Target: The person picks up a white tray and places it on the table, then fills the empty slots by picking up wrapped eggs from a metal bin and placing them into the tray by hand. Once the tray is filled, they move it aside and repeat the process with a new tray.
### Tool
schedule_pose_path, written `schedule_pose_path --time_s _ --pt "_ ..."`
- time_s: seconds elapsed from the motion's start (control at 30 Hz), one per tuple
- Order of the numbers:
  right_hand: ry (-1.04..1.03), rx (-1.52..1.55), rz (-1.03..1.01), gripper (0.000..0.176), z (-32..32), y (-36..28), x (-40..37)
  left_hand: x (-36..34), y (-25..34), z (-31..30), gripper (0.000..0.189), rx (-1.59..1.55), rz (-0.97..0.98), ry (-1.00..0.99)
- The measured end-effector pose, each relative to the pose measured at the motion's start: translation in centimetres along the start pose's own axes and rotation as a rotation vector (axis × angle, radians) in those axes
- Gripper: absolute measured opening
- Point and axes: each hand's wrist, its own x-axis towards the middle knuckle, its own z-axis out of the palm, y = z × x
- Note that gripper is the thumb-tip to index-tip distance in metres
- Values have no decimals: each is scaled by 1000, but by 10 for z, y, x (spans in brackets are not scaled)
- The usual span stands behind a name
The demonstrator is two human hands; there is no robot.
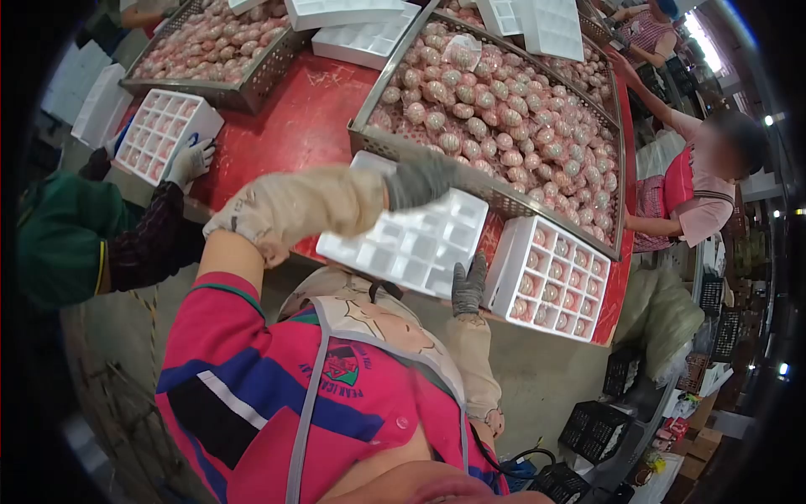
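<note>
A white foam tray with square compartments lies in front of me at the table edge, its visible compartments bare. My right hand, in a dark grey glove, grips the tray's near right corner. My left hand, gloved in grey too, is smeared by motion above the tray's far side, beside the metal bin. That perforated bin is heaped with pinkish, egg-like balls in clear plastic wrap. To the right of my right hand stands a foam tray filled with such balls, tilted toward me.
At left, a co-worker's gloved hand holds a filled foam tray. A second metal bin stands beyond on the red table. More foam trays lie at the back. Another person stands at right beside the large bin.
</note>
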Motion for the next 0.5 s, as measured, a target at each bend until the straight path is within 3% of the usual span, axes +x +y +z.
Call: schedule_pose_path --time_s 0.03,0.07,0.13,0.2,0.33,0.5 --pt "24 -204 -68 67 -2 -14 2 24 -47 -10 33 -238 -1 -27" --pt "34 -216 -120 65 3 -13 7 38 -88 3 33 -157 -12 131" --pt "51 -241 -77 63 11 -22 10 82 -161 48 39 73 -282 46" --pt "65 -289 -24 59 16 -25 11 111 -211 46 50 78 -321 30" --pt "10 -333 158 61 12 -53 18 165 -263 61 52 -31 -413 -37" --pt "-27 -351 287 61 10 -61 26 196 -275 96 55 -209 -496 -143"
